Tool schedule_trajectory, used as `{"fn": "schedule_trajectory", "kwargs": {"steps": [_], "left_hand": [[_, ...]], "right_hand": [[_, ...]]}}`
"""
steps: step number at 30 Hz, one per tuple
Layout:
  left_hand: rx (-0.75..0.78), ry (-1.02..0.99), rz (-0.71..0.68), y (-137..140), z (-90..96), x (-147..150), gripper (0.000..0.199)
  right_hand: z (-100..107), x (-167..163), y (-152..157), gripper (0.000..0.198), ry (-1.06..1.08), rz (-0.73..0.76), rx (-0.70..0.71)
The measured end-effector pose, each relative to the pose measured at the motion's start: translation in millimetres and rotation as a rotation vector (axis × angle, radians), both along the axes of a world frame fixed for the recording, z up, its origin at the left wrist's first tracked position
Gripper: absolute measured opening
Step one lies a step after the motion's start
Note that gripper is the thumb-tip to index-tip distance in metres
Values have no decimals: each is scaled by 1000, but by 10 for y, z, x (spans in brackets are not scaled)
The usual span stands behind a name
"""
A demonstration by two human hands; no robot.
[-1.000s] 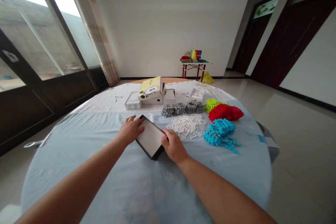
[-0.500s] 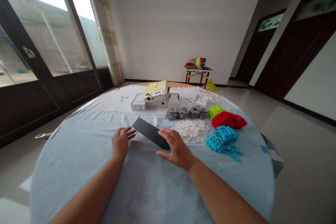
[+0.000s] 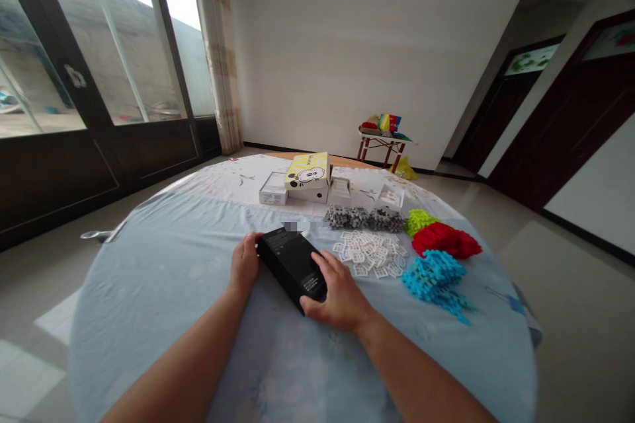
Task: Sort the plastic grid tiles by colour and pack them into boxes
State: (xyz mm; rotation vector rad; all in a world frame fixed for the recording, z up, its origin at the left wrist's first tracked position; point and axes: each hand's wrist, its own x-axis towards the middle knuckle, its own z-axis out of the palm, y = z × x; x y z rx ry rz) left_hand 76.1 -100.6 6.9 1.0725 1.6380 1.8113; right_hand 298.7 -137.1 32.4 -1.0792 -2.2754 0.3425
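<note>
A black box [image 3: 292,261] with small pale print on its upper face lies at a slant over the near middle of the table. My left hand [image 3: 245,261] is against its far left end, fingers pressed to the edge. My right hand [image 3: 340,287] grips the near right end, with the thumb on the near side and the fingers over the top. Just right of the box is a heap of white plastic pieces [image 3: 370,252]. Beyond that heap lie grey interlocking pieces [image 3: 364,218].
Blue [image 3: 434,277], red [image 3: 444,240] and lime green pieces [image 3: 419,221] are piled at the right. A yellow-and-white box [image 3: 307,172] leans among white trays [image 3: 273,189] at the back. A pale blue cloth [image 3: 173,264] covers the round table.
The black box has turned, so its printed face shows instead of a plain narrow one. My left hand has closed in from beside it to touch it. The view has shifted slightly.
</note>
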Motion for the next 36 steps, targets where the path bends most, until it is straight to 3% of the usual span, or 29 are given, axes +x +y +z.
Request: {"fn": "schedule_trajectory", "kwargs": {"steps": [3, 5, 8, 12, 20, 23, 27, 30, 36], "left_hand": [[50, -133, -44, 2, 3, -10, 44], [95, -183, 17, 18, -6, -25, 40], [119, -209, 94, 42, -31, -49, 36], [132, -176, 87, 41, -42, -47, 37], [102, -86, 55, 14, -30, -2, 39], [95, -69, 49, 9, -23, 9, 40], [106, 68, 0, -31, 92, 92, 39], [133, 276, -62, -83, 247, 231, 34], [199, 586, -54, -68, 386, 492, 22]], "right_hand": [[51, 50, 24, 77, 1, -12, 163], [60, 92, 60, 74, -42, -16, 225], [27, 141, 118, 71, -107, 6, 231], [-12, 169, 159, 70, -70, -13, 229], [-2, 177, 190, 58, 132, 4, 122], [20, 191, 235, 50, 338, 13, -77], [90, 218, 263, 45, 909, 50, -639], [129, 232, 261, 44, 1169, 81, -976], [115, 258, 298, 42, 1236, 61, -1158]]}}
